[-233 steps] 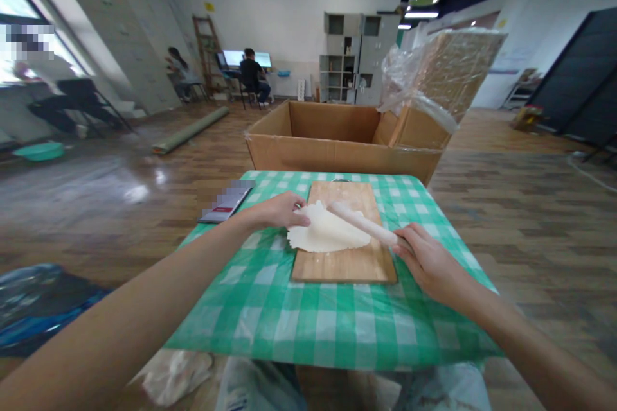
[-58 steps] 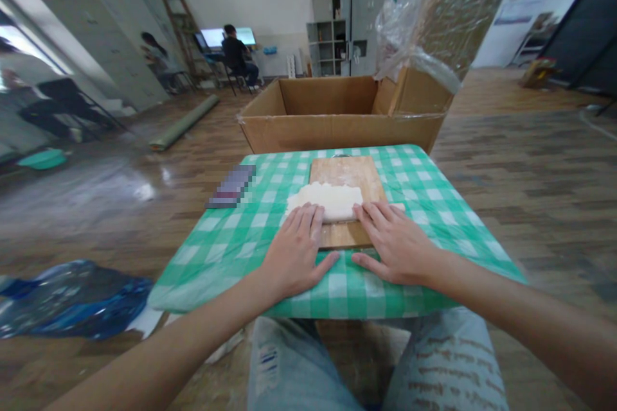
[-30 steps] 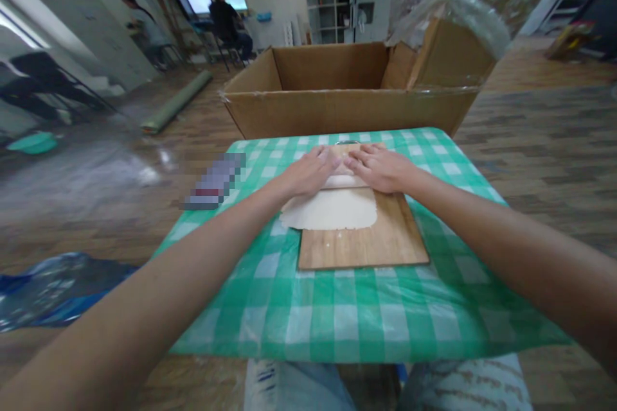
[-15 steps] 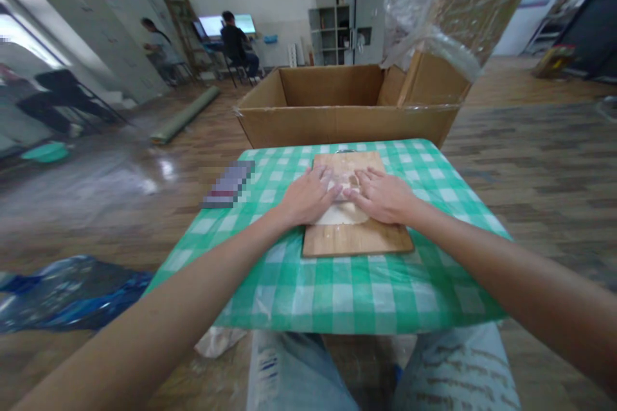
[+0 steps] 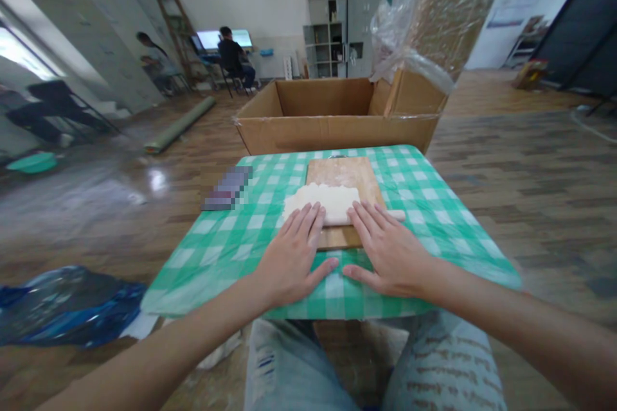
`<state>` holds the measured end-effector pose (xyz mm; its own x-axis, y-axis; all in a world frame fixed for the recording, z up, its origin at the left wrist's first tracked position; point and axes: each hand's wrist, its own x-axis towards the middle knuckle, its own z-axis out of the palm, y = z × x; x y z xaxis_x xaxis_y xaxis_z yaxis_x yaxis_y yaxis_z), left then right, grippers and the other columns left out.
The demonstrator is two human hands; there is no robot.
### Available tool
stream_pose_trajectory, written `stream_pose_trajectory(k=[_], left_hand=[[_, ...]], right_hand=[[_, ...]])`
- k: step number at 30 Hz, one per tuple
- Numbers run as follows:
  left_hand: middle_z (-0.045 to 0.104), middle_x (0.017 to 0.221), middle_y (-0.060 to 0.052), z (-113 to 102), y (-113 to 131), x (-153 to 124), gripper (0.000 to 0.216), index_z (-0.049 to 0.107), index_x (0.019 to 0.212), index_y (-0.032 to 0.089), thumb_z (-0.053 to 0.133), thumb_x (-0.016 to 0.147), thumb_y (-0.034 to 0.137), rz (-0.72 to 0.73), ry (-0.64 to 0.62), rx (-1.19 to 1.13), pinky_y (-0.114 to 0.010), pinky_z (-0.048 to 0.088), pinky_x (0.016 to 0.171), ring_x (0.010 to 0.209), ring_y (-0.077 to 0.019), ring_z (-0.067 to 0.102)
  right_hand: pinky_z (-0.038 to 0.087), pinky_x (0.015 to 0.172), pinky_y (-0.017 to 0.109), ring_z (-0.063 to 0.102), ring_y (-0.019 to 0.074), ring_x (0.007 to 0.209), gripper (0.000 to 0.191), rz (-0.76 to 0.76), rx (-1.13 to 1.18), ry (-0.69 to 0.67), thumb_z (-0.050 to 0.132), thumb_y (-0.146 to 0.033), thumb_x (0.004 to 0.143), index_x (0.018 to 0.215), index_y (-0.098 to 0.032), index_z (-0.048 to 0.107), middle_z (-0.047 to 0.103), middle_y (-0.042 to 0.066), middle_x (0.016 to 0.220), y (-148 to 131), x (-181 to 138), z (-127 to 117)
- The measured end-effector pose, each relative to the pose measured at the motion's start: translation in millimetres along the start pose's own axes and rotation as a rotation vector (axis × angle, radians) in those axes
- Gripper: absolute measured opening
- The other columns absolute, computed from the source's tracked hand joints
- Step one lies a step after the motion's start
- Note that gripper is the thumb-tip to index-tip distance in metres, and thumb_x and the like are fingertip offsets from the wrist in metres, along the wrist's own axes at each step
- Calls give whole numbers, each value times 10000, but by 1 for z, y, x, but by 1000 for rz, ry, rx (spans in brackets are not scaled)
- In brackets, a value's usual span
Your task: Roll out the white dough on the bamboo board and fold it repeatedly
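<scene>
A wooden cutting board (image 5: 348, 173) lies on a green checked tablecloth (image 5: 226, 241). A flat sheet of white dough (image 5: 322, 200) covers its near half. A white rolling pin (image 5: 393, 214) lies across the board's near edge, mostly under my fingers. My left hand (image 5: 292, 258) is open, fingers stretched flat with the tips on the pin and dough. My right hand (image 5: 388, 252) is open too, fingers flat on the pin beside the left.
An open cardboard box (image 5: 332, 114) stands behind the table, with a plastic-wrapped carton (image 5: 434, 19) at its right. A phone (image 5: 227, 187) lies on the cloth's left. Blue plastic (image 5: 62, 305) lies on the floor. People sit at a far desk (image 5: 231, 61).
Both hands rolled the pin from the board's far end back toward me over the dough. My fingers now lie flat at the near edge.
</scene>
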<state>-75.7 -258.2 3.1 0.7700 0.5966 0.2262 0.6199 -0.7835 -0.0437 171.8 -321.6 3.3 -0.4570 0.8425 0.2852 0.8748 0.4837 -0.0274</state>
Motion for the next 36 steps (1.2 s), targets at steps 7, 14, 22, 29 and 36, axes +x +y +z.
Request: stream_pose_trajectory(k=[7,14,22,29,36], left_hand=[[230,1734,-235,-2,0,-3,970,193,1670,50,377,1004,730,12,-42,-20,-545,181,1322,1636,-360,143],[333,1696,-232,5,-34,64,875,320,1620,7,168,1062,663,-89,-124,-17,-469,189,1318,1607,-324,271],[329,1706,-208,26,-74,128,898,365,1617,55,92,1054,700,-190,-117,-25,-462,247,1282,1573,-338,345],[364,1690,-188,39,-109,175,739,454,1577,128,118,1096,577,-170,-146,-4,-507,244,1268,1600,-353,265],[492,1591,-211,42,-123,194,550,661,1366,136,270,1104,421,-113,-163,78,-552,296,1208,1490,-382,407]], right_hand=[[234,1290,603,198,434,1600,1061,5,9,-26,324,-791,995,1628,60,277,239,298,1698,0,-2,1],[284,1268,572,355,394,1553,977,135,22,-67,171,-767,1028,1587,-6,420,415,260,1642,42,58,12],[222,1276,593,258,390,1593,889,174,-8,-68,80,-723,1043,1588,-130,456,383,159,1691,98,114,30],[302,1182,632,408,406,1486,755,147,-79,-49,64,-604,1095,1507,-184,538,578,157,1524,143,156,44],[383,1055,570,548,396,1271,650,-18,-307,-87,68,-371,1128,1498,-148,553,714,187,1242,160,173,42]])
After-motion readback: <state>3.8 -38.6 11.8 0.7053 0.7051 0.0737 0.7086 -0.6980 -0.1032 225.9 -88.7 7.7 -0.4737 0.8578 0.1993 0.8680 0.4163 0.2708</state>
